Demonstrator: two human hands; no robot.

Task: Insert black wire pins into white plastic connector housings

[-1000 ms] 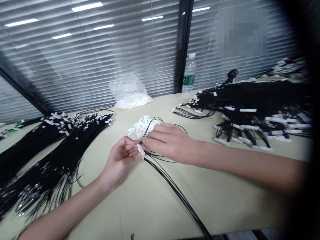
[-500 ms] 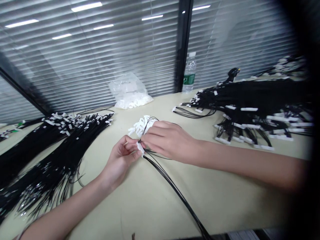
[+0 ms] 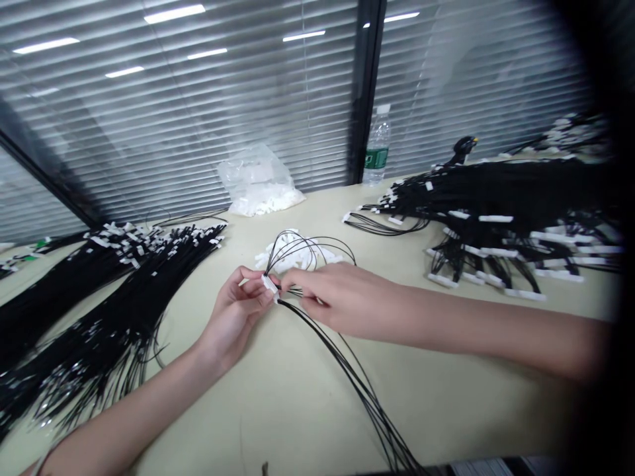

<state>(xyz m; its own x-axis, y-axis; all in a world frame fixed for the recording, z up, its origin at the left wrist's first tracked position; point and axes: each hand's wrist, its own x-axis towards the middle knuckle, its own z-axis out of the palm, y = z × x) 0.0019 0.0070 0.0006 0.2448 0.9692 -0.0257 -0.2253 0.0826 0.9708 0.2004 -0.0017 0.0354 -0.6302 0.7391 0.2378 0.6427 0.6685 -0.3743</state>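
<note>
Between the thumb and fingers of my left hand point(image 3: 235, 307) is a white connector housing point(image 3: 270, 287), tilted, with thin black wires coming out of it. My right hand point(image 3: 332, 294) is closed on black wires just right of the housing; its fingertips are partly hidden. Some black wires point(image 3: 317, 239) loop up and over behind my right hand. Others point(image 3: 342, 363) run down to the table's front edge. A pile of loose white connector housings point(image 3: 280, 254) lies just behind my hands, partly covered by the looping wires.
Bundles of black wires with white connectors point(image 3: 129, 291) lie on the left. A larger heap of them point(image 3: 516, 192) covers the right of the table point(image 3: 297, 410). A clear bag with white pieces point(image 3: 260, 185) and a water bottle point(image 3: 377, 149) stand against the blinds.
My left hand and the housing have shifted slightly left. My right hand has moved lower and a little right, and more of the looping wires and the white pile now shows.
</note>
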